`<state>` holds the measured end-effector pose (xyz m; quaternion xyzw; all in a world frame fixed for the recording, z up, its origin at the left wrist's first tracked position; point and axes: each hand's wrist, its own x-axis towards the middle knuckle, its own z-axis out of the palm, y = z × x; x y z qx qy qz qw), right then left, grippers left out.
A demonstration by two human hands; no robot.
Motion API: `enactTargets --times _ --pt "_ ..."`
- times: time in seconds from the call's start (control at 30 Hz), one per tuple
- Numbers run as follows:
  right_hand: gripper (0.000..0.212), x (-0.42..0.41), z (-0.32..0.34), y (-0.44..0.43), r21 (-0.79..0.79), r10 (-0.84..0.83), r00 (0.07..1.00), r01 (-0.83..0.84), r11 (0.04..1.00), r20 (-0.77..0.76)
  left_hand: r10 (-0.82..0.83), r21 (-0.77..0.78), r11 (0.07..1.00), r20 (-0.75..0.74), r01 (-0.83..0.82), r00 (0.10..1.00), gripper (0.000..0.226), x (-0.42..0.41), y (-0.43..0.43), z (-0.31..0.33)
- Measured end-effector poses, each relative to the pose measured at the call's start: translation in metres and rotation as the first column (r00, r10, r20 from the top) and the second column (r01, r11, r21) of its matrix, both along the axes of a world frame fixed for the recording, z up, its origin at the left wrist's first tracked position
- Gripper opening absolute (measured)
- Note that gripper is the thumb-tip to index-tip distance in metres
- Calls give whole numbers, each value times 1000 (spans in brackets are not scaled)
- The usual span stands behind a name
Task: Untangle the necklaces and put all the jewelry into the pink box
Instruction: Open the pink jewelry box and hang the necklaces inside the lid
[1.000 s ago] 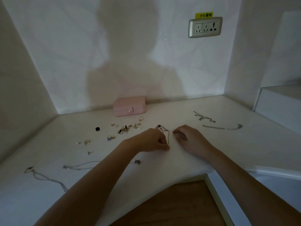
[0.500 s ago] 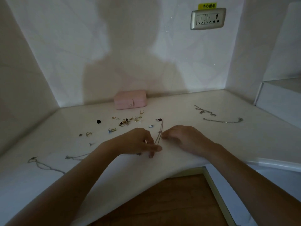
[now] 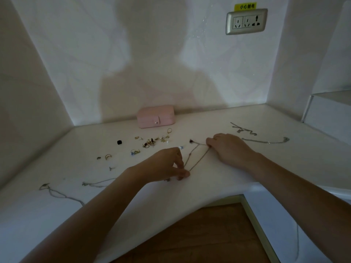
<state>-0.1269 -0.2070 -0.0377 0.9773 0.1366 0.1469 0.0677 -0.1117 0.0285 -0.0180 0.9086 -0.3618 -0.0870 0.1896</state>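
Since half a second earlier, the left hand and right hand had been drawn further apart, and the thin gold chain necklace had been opened from a narrow strand into a wide V on the white counter. Its lower bend was pinched between the left thumb and forefinger. Its upper end was covered by the curled right fingers, though whether it was pinched or only pinned could not be told.

The strands would probably be best eased apart slowly and kept low on the counter, so that no knot is pulled tight.

The small pink rectangular box was seen closed against the back wall, its contents hidden. Loose rings and earrings and the silver necklaces were left lying outside it.
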Motion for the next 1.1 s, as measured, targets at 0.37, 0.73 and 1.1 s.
enactTargets --times 0.37,0.73,1.1 --pt "32 19 -11 -13 311 -177 982 149 939 66 22 109 993 138 -38 990 24 13 6 1" --pt "39 23 -12 -24 382 88 990 -39 923 -110 168 156 969 154 -192 974 34 16 16 10" --pt "44 13 -15 -28 311 113 989 -78 947 -97 297 299 902 93 -311 950 49 19 54 23"
